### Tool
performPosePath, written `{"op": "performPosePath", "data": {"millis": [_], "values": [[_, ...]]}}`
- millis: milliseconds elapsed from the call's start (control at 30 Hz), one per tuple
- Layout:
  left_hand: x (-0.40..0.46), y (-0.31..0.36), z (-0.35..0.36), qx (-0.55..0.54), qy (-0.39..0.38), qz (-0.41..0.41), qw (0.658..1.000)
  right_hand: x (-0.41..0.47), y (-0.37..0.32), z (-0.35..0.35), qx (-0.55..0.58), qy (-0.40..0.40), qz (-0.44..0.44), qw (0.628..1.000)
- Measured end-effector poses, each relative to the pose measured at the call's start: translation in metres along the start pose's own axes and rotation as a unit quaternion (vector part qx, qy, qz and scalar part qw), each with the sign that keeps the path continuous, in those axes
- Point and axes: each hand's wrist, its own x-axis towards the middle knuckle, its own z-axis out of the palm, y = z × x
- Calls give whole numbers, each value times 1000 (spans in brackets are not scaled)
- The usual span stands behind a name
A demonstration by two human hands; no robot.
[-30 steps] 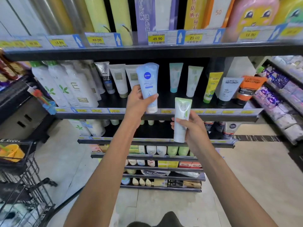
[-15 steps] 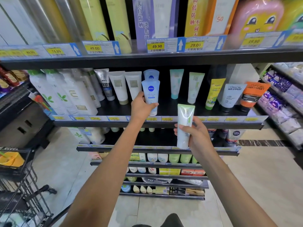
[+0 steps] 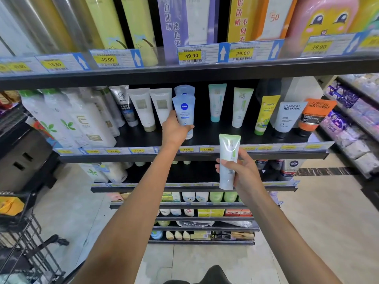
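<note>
Left hand grips the blue Nivea tube low on its body, thumb curled across the front. The tube is upright, cap end down, at the front of the middle shelf; cannot tell whether the cap touches the board. A second blue tube stands right behind it. White tubes are just beside on the left, a teal-capped tube on the right. Right hand holds a green-white tube upright, fingers wrapped round its lower half, in the air in front of the shelf edge, lower than the Nivea tube. Shopping cart at far left.
</note>
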Motion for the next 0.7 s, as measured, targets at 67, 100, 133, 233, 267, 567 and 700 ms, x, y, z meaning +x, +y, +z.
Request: {"op": "performPosePath", "data": {"millis": [67,100,133,233,267,567,700], "values": [[0,0,0,7,0,0,1000,0,0,-1,-1,8,-1,1000],[1,0,0,13,1,3,1000,0,-1,-2,-4,12,-2,1000],[2,-1,1,17,0,6,1000,0,-1,-2,-8,18,-2,1000],[-1,-1,2,24,-3,9,1000,1,-4,-3,-18,37,-14,999],[-1,-1,2,24,-4,6,1000,2,-4,-3,-21,47,-18,998],[-26,-12,-15,138,6,-4,990,7,-26,1,-87,99,-53,990],[-47,-25,-22,195,-59,71,977,16,-39,6,-119,126,-113,978]]}}
